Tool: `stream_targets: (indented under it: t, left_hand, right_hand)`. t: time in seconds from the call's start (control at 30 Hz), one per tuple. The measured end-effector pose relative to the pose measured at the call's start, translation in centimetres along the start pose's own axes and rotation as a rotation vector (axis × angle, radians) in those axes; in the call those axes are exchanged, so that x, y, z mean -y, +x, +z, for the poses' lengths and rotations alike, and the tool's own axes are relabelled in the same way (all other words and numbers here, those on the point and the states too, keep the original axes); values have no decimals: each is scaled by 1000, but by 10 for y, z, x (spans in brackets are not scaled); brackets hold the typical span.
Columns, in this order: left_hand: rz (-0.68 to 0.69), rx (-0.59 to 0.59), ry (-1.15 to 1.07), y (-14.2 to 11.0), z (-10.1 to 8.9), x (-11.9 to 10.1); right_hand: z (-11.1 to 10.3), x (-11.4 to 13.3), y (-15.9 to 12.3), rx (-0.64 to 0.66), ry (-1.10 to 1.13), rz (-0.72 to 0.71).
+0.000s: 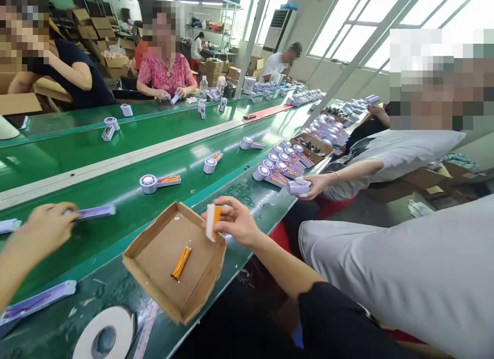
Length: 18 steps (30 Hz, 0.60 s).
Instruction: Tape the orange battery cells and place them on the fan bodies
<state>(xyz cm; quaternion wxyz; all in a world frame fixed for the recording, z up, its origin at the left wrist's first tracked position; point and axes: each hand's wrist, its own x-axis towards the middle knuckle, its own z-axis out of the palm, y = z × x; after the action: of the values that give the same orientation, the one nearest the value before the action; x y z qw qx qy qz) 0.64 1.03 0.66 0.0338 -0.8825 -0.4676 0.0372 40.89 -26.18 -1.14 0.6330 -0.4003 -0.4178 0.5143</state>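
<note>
On the left, my left hand [42, 235], slightly blurred, is closed on one end of a long lavender fan handle [94, 211] over the green belt. My right hand [237, 222] pinches an orange battery with a white strip [213, 221] between thumb and fingers, above the right corner of a shallow cardboard tray [144, 279]. Inside that tray lies one orange battery [180, 263]. Another lavender handle [42, 300] rests on the table at the lower left, nearer to me than my left hand.
A roll of white tape [87, 336] lies at the front edge. Small fans [149, 184] sit on the green conveyor belt [116, 163], with more grouped at right. A co-worker's hand [314, 185] holds a fan part close on my right. Other people sit across the belt.
</note>
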Motion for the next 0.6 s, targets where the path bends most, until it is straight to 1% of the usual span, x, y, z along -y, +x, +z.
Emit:
stream_targets:
  t: [0.07, 0.1, 0.13, 0.17, 0.23, 0.27, 0.33, 0.4, 0.43, 0.5, 0.6]
  left_hand:
    - [51, 50, 8, 32, 21, -20]
    - [64, 86, -29, 42, 25, -28]
    - [70, 125, -88, 47, 26, -35]
    - [29, 156, -150, 48, 24, -39]
    - [-36, 183, -302, 41, 14, -44]
    - [-63, 151, -343, 37, 10, -46]
    - [-170, 120, -331, 34, 8, -49]
    - [-249, 102, -303, 36, 10, -52]
    - [-267, 94, -293, 38, 11, -55]
    - [-251, 78, -288, 37, 9, -63]
    - [-175, 63, -282, 30, 4, -72]
  right_hand:
    - [28, -8, 46, 131, -50, -30]
    - [41, -13, 68, 184, -74, -47]
    - [52, -17, 89, 231, -107, -61]
    - [62, -22, 109, 271, -155, -70]
    - [78, -33, 144, 329, -308, -73]
    - [86, -41, 160, 350, -418, -68]
    - [99, -58, 188, 414, -692, -57]
    - [111, -72, 206, 494, -966, -83]
    - [117, -75, 211, 526, -1071, -104]
    - [126, -74, 209, 549, -1206, -130]
    - [136, -60, 198, 538, -1328, -118]
